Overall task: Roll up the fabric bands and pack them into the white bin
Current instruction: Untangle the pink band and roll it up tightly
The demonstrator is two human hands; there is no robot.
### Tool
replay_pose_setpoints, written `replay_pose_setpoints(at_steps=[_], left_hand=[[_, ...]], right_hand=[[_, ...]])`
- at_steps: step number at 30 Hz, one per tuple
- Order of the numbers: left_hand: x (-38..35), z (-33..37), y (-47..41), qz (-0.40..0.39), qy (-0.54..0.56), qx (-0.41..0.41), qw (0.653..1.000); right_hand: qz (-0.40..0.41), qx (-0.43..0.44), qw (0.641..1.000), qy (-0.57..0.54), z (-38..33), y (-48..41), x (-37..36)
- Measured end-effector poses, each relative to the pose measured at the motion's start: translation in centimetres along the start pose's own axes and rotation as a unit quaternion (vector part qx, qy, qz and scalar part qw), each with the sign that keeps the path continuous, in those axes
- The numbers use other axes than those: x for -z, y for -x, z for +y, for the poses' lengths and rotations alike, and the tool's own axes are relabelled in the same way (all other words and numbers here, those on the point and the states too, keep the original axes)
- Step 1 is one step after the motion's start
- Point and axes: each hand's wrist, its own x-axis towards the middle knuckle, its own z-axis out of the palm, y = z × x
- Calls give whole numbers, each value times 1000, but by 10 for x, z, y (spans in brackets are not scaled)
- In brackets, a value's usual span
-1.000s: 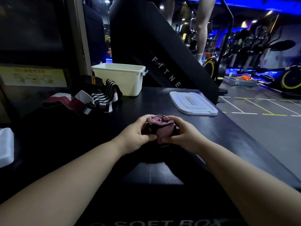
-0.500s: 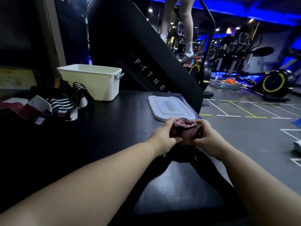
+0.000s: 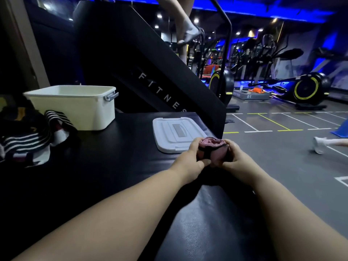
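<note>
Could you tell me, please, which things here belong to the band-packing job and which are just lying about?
Job: rolled pink band, gripped by left hand and right hand; pile of striped bands; white bin; bin lid.
Lying about: stair machine; exercise bike; step platform.

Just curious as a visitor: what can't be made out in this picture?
Head view only.
Inside the white bin: its near wall hides the bottom; any packed rolls unseen.
Pile of loose bands: cut by the left edge, dark; count unclear.
Lower part of the pink roll: covered by the left hand and right hand.
</note>
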Motion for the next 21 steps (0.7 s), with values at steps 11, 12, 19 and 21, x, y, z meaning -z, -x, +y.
replay_pose_setpoints(at_steps=[11, 12, 19, 21], left_hand=[[-8, -7, -10, 31, 36, 7, 999], [-9, -6, -11, 36, 31, 7, 999], [-12, -5, -5, 53, 18, -11, 998], [-12, -2, -1, 52, 26, -12, 998]], right_hand=[[46, 0, 998, -46, 8, -2, -14], [45, 4, 998, -50, 8, -1, -14], [55, -2, 997, -53, 15, 0, -13], [54, -4, 997, -63, 17, 1, -11]])
